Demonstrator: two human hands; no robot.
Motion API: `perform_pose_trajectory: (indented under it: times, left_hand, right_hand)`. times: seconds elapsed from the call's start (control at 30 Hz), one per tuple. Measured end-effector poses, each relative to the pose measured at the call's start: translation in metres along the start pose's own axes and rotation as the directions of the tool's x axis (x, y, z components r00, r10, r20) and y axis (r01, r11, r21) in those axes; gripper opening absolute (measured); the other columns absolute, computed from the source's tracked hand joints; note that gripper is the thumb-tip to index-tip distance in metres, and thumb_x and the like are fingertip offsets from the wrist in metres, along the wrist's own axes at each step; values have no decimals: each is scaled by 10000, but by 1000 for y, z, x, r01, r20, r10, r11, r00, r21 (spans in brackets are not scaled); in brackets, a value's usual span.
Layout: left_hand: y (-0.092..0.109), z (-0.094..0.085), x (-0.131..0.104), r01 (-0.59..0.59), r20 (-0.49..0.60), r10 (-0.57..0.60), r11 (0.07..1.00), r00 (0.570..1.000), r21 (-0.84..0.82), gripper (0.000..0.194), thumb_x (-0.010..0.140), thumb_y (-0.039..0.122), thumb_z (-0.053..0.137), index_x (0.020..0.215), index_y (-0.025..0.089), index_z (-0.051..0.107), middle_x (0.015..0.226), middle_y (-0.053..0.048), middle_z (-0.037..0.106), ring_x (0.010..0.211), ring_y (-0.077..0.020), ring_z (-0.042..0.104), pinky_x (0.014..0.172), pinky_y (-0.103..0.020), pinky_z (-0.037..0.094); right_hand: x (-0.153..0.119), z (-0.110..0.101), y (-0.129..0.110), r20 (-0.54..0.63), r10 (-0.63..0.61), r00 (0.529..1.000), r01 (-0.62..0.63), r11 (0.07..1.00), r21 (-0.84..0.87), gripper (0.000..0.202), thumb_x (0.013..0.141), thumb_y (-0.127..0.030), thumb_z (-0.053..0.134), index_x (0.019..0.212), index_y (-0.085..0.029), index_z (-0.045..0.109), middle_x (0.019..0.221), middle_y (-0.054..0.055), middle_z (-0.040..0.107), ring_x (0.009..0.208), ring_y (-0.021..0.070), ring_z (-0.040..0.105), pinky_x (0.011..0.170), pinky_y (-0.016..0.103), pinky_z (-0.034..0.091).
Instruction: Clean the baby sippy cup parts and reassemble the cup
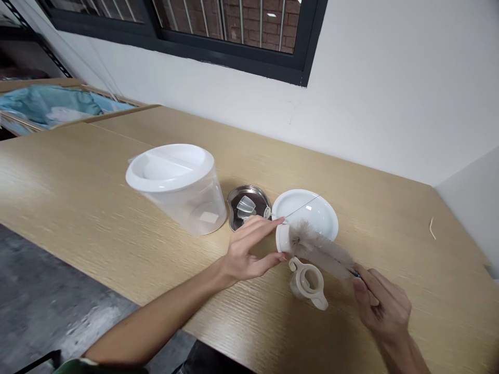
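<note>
My left hand holds a small white round cap on its side, between thumb and fingers. In my right hand is the handle end of a brush with pale, fluffy bristles; the bristle tip meets the open side of the cap. Just below the brush, a white two-handled ring piece rests on the table. Behind my hands lie a white oval plate and a metal kidney-shaped tray with clear plastic parts. A thin wire extends over the plate.
A large translucent container with a white lid stands left of the tray on the wooden table. A bin lined with blue plastic is at the far left. A small pale strip lies at the right, and a wall rises behind.
</note>
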State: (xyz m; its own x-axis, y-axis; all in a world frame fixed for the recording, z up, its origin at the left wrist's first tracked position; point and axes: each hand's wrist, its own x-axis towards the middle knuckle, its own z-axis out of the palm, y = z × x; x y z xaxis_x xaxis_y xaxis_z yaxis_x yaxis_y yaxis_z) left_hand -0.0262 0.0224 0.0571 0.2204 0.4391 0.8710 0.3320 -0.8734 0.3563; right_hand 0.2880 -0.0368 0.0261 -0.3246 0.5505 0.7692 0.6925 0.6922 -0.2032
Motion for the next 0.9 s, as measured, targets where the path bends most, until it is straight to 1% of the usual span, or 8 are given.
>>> perform_pose_trajectory:
  times: [0.1,0.23,0.37,0.5,0.63,0.77,0.83,0.9]
  left_hand:
    - [-1,0,0,17,-13,-17,1000,1000,11,512,890,399,742,1317,136,637,958,-112,750,823,-209,690,729,-362,558]
    - [-1,-2,2,5,-19,-4,1000,1000,29,467,914,389,714,1300,135,651,969,-115,757,829,-222,696,720,-377,562]
    - [-3,-3,4,-11,-37,11,1000,999,21,539,862,380,781,1326,142,645,1018,-117,764,860,-231,708,750,-389,572]
    - [-4,-2,3,-32,-20,31,999,999,-31,610,810,281,838,1366,154,622,1144,-146,752,980,-244,719,833,-398,581]
    - [-4,-2,2,-69,-2,69,995,998,-72,667,781,169,848,1400,149,598,1220,-177,721,1055,-250,715,866,-391,595]
    - [-4,-1,1,-66,10,67,995,998,-76,649,814,105,797,1423,169,581,1260,-181,701,1104,-253,706,889,-397,601]
    - [-4,-2,1,-48,23,49,996,999,-72,649,821,135,799,1429,179,577,1245,-172,709,1102,-256,704,896,-405,600]
    - [-3,-2,2,-36,35,38,997,999,-65,659,819,207,819,1431,182,576,1212,-160,724,1068,-253,708,889,-405,598]
  right_hand:
    - [-1,-1,0,4,1,1000,-1,1000,-3,432,898,-29,598,1313,-140,637,769,38,616,566,107,540,520,220,452]
    - [0,-2,-1,-12,6,1000,-6,1000,-2,472,887,-23,615,1340,-152,637,781,43,633,598,109,575,563,214,470]
    - [0,-3,-2,-35,-5,999,5,1000,-12,487,872,-6,637,1340,-143,639,812,57,652,632,113,594,586,220,471]
    - [-1,-3,-2,-19,-8,1000,8,1000,-4,415,895,-16,620,1300,-103,645,773,51,613,592,91,527,550,216,423]
    - [-1,-4,-2,-11,-11,1000,11,1000,26,363,909,-18,592,1261,-85,653,739,36,563,566,82,469,516,220,377]
    - [-1,-4,-1,-9,-13,1000,13,999,31,391,891,-2,612,1272,-84,647,751,40,575,588,90,496,530,223,397]
    - [-1,-4,-1,0,-14,1000,14,999,30,412,885,2,619,1286,-90,641,775,49,597,594,91,509,536,221,410]
    - [-1,-5,-1,7,-14,1000,14,1000,25,424,881,5,622,1292,-99,642,776,46,600,581,86,495,526,221,403]
